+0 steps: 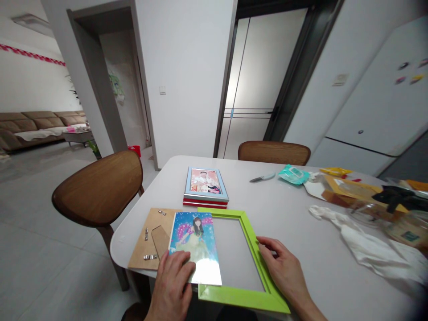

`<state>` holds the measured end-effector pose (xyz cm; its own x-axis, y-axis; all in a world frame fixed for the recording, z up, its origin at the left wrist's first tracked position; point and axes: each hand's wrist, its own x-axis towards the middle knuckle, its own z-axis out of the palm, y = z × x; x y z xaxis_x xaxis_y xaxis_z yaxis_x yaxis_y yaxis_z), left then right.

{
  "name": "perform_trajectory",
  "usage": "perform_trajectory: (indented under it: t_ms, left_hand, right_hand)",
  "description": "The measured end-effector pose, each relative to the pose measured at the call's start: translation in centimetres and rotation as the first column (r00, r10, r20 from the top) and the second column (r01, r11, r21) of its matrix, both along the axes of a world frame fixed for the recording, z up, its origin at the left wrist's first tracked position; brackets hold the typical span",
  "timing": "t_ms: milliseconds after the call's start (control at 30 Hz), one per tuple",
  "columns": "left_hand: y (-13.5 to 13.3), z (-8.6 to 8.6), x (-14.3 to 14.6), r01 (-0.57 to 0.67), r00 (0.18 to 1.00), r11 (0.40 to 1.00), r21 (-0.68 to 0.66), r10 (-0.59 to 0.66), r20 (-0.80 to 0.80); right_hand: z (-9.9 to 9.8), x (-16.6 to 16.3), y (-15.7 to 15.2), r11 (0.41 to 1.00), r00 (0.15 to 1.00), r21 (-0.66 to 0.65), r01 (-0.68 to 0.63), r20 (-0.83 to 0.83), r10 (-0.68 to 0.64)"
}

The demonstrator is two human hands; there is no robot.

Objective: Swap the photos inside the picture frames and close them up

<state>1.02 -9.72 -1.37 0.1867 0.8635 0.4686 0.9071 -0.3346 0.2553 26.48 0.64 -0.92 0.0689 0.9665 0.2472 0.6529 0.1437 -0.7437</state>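
A glossy photo (195,243) of a figure in a pale dress on a blue ground lies across the left side of a lime-green picture frame (242,298) and part of a backing board (143,240). My left hand (174,278) is closed on the photo's lower left edge, fingers bent over its top; the thumb is partly hidden. At the frame's right side my right hand (282,265) has its fingers curled against the outer edge. The frame lies face up near the table's front edge. Metal clips and a stand flap show on the brown board.
Behind the frame sits a stack of framed pictures, a light-blue one (205,196) on top of red. A knife (262,178) and a teal wipes pack (293,174) lie farther back. White cloth (364,240), a jar (409,229) and packaging crowd the right. Two wooden chairs (100,191) stand by the table.
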Motion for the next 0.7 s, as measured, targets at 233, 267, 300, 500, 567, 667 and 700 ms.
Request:
perform_trajectory:
  t_ms: [233,267,300,500,567,667,700]
  left_hand:
    - [0.1,-0.1,0.2,0.006,0.995,1.000,0.015,-0.004,-0.102]
    - [0.1,-0.3,0.2,0.014,0.993,1.000,0.027,-0.010,-0.114]
    - [0.2,-0.5,0.2,0.022,0.992,0.999,0.041,-0.016,-0.123]
    - [0.4,-0.9,-0.4,0.037,0.993,0.992,0.118,-0.023,-0.114]
    - [0.4,-0.4,-0.8,0.035,0.997,0.989,0.146,-0.024,-0.071]
    - [0.5,0.8,-1.5,0.020,0.997,0.983,0.184,-0.033,0.070]
    - [0.5,1.4,-1.6,0.006,0.989,0.982,0.191,-0.034,0.142]
  right_hand:
    - [0.3,-0.1,-0.4,1.000,0.999,-0.003,-0.019,-0.038,0.018]
    - [0.3,-0.1,-0.4,1.000,0.999,0.002,-0.030,-0.034,0.030]
    - [0.3,-0.1,-0.4,0.999,0.999,0.007,-0.041,-0.028,0.041]
    - [0.0,-0.1,-0.3,0.998,0.997,0.001,-0.056,-0.046,0.056]
    - [0.3,-0.1,-0.3,0.999,0.996,0.008,-0.045,-0.070,0.046]
    - [1.6,-0.5,-0.8,0.997,0.992,0.066,-0.025,-0.124,0.033]
    - [2.2,-0.7,-1.2,0.995,0.988,0.093,-0.027,-0.150,0.041]
